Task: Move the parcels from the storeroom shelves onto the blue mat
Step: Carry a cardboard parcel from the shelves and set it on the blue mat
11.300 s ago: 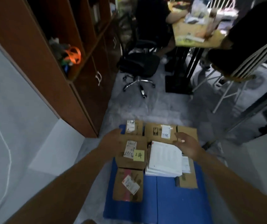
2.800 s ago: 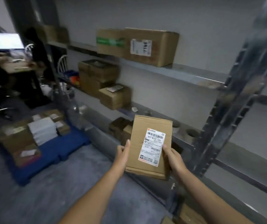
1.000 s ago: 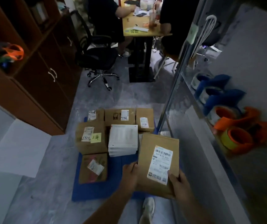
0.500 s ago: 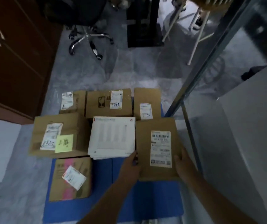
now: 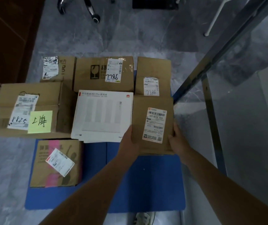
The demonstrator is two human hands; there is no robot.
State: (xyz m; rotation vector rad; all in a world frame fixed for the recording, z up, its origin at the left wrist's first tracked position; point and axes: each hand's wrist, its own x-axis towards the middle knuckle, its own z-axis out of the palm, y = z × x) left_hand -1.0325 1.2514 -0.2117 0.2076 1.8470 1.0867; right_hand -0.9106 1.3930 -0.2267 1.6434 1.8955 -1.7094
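Nearest, a pale shoe [image 5: 143, 218] shows at the bottom edge, just past the near border of the blue mat [image 5: 146, 184]. Both bare forearms reach forward and down over the mat, the left from lower left, the right from lower right. The left hand [image 5: 130, 142] clasps the near-left edge of a flat brown parcel [image 5: 139, 120], thumb on top, and the right hand [image 5: 177, 138] grips its near-right edge the same way, so the parcel is pinched between them; whether it already rests on the mat or hangs just above it I cannot tell. Its white barcode label [image 5: 155, 125] faces up. Just to its left, touching or nearly so, lies a white carton [image 5: 102, 116], and beyond that a large brown box [image 5: 31, 109] with a yellow sticky note [image 5: 40, 121]. Nearer on the left sits a box with a pink stripe [image 5: 57, 163]. Directly behind the held parcel is a small box marked 7786 [image 5: 152, 75], then a wider box with a fragile symbol [image 5: 103, 73] and a smaller labelled box [image 5: 57, 69] in the far row. A metal shelf post [image 5: 211, 127] stands close on the right, beside the mat's edge. Farther off are grey floor, a brown cabinet [image 5: 8, 38] and chair castors [image 5: 96, 19].
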